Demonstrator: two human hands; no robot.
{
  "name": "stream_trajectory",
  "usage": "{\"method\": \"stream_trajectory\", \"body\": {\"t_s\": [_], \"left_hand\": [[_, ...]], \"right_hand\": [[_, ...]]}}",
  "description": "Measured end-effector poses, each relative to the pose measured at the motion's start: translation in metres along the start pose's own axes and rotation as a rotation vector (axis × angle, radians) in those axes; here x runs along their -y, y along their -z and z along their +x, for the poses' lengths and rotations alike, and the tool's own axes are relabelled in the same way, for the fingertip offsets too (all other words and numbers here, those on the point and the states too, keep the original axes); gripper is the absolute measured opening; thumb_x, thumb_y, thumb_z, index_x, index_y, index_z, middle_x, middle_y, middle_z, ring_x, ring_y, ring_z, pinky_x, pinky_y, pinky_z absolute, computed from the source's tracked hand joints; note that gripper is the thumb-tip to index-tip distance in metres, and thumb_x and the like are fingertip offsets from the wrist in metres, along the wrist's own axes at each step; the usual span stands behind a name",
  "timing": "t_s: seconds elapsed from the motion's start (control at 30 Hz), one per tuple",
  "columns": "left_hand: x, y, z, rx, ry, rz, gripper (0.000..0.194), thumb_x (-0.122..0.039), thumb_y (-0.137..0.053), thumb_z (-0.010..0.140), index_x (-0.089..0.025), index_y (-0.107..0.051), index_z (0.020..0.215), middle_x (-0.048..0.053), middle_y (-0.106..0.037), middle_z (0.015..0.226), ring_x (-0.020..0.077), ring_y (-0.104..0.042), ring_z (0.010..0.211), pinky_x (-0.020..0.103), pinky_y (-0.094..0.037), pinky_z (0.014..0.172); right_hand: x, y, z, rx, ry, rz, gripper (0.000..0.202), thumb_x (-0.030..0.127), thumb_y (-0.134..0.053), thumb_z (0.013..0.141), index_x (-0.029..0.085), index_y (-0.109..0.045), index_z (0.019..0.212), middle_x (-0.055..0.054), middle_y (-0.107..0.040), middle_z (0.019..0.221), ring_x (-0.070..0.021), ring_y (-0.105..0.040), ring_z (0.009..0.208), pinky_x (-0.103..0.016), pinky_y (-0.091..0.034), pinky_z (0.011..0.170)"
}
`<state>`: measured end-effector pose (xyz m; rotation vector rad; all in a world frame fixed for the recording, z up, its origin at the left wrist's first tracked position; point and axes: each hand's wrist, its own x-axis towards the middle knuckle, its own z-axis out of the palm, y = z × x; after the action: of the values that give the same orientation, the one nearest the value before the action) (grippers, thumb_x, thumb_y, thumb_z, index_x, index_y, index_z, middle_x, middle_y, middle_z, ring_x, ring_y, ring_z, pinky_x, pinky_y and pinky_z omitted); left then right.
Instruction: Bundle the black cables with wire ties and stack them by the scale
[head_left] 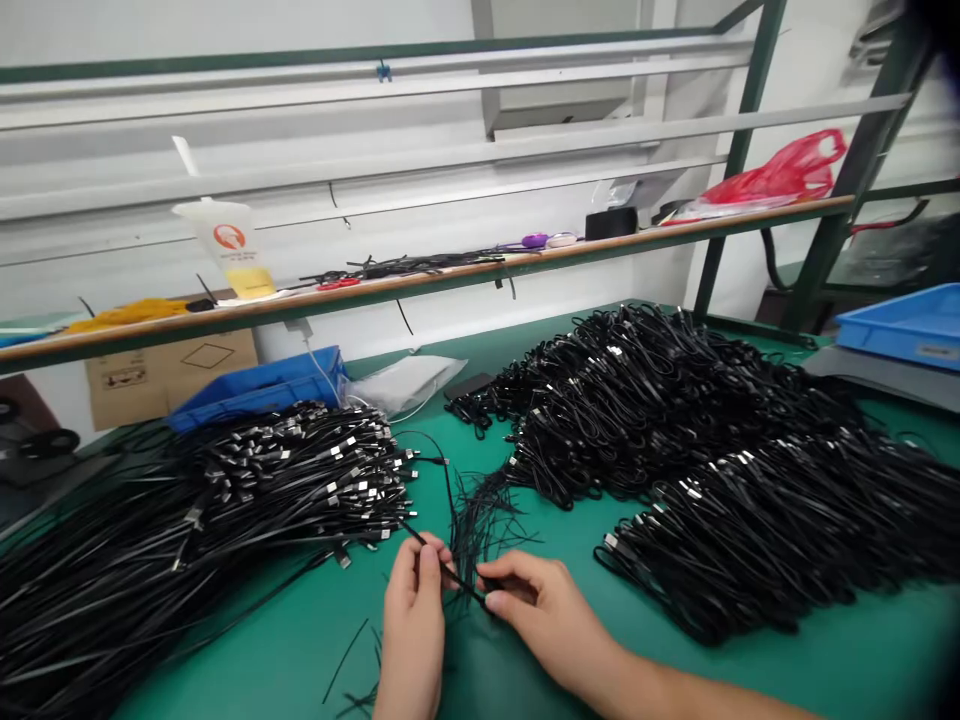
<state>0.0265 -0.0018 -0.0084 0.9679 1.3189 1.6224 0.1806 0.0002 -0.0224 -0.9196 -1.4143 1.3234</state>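
A black USB cable (463, 588) runs between my two hands above the green bench. My left hand (420, 590) is closed on it, with the thumb on top. Thumb and fingertips of my right hand (536, 605) pinch the same cable at its lower right part. From my left hand the cable goes up and loops back near a connector end (435, 461). Just beyond the hands lies a pile of thin black ties (484, 520). Whatever is under my right fingers is partly hidden.
Loose straight cables with metal plugs (330, 480) lie at left. Folded, bundled cables (637, 400) heap up at right, with another row (757, 530) in front. Behind stand a blue tray (255, 390), a clear plastic bag (405, 382) and a shelf (420, 283) holding a cup (232, 250).
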Motion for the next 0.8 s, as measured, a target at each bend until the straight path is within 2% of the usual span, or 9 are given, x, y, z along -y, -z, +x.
{"method": "stream_trajectory", "body": {"t_s": [0.13, 0.2, 0.33, 0.47, 0.67, 0.73, 0.8], "left_hand": [[-0.005, 0.0, -0.001, -0.005, -0.014, 0.019, 0.047, -0.065, -0.07, 0.075, -0.02, -0.06, 0.082, 0.0, -0.059, 0.073, 0.0153, -0.054, 0.066, 0.025, -0.047, 0.064], [-0.005, -0.001, -0.002, 0.037, -0.007, 0.041, 0.046, -0.064, -0.069, 0.075, -0.019, -0.063, 0.085, 0.001, -0.061, 0.074, 0.0163, -0.056, 0.067, 0.026, -0.047, 0.065], [-0.002, -0.004, -0.007, 0.19, 0.076, 0.079, 0.052, -0.062, -0.076, 0.069, -0.016, -0.067, 0.093, 0.002, -0.062, 0.075, 0.014, -0.05, 0.06, 0.026, -0.043, 0.058], [0.003, -0.009, -0.014, 0.3, 0.16, -0.088, 0.046, -0.059, -0.076, 0.072, -0.018, -0.063, 0.086, -0.003, -0.051, 0.064, 0.009, -0.039, 0.051, 0.022, -0.033, 0.049], [-0.004, -0.011, -0.012, 0.222, 0.165, -0.281, 0.045, -0.054, -0.081, 0.07, -0.017, -0.059, 0.081, 0.0, -0.055, 0.078, 0.0049, -0.036, 0.051, 0.018, -0.026, 0.044], [-0.011, -0.005, -0.006, 0.154, 0.195, -0.339, 0.046, -0.051, -0.084, 0.067, -0.016, -0.057, 0.079, 0.0, -0.055, 0.077, 0.0038, -0.033, 0.049, 0.017, -0.024, 0.042], [-0.021, 0.008, 0.004, 0.063, 0.201, -0.393, 0.044, -0.043, -0.088, 0.064, -0.015, -0.057, 0.08, 0.0, -0.056, 0.079, 0.0032, -0.034, 0.05, 0.016, -0.027, 0.042]], "right_hand": [[-0.008, -0.009, -0.001, 0.029, -0.064, 0.057, 0.026, 0.031, -0.07, 0.078, 0.017, -0.076, 0.1, -0.004, -0.073, 0.074, -0.0177, -0.068, 0.063, -0.029, -0.055, 0.063], [-0.009, -0.008, 0.0, 0.035, -0.068, 0.048, 0.026, 0.031, -0.069, 0.08, 0.016, -0.076, 0.1, -0.002, -0.07, 0.069, -0.0149, -0.064, 0.056, -0.027, -0.053, 0.058], [-0.008, -0.003, 0.001, 0.041, 0.053, -0.012, 0.021, 0.03, -0.067, 0.084, 0.019, -0.078, 0.098, -0.005, -0.07, 0.083, -0.015, -0.064, 0.062, -0.027, -0.055, 0.059], [-0.007, 0.0, 0.0, 0.067, 0.198, -0.083, 0.021, 0.035, -0.065, 0.089, 0.024, -0.08, 0.099, -0.007, -0.068, 0.092, -0.0165, -0.064, 0.068, -0.027, -0.056, 0.058], [-0.005, 0.004, -0.001, 0.046, 0.307, -0.231, 0.02, 0.028, -0.062, 0.091, 0.026, -0.08, 0.102, -0.007, -0.073, 0.092, -0.0163, -0.066, 0.064, -0.026, -0.057, 0.056], [-0.005, 0.007, 0.0, 0.028, 0.356, -0.3, 0.019, 0.025, -0.063, 0.091, 0.026, -0.08, 0.099, -0.007, -0.075, 0.092, -0.0182, -0.068, 0.069, -0.028, -0.059, 0.061], [-0.003, 0.009, 0.001, 0.013, 0.413, -0.359, 0.019, 0.023, -0.063, 0.09, 0.026, -0.08, 0.096, -0.007, -0.076, 0.092, -0.0205, -0.071, 0.078, -0.03, -0.06, 0.071]]}}
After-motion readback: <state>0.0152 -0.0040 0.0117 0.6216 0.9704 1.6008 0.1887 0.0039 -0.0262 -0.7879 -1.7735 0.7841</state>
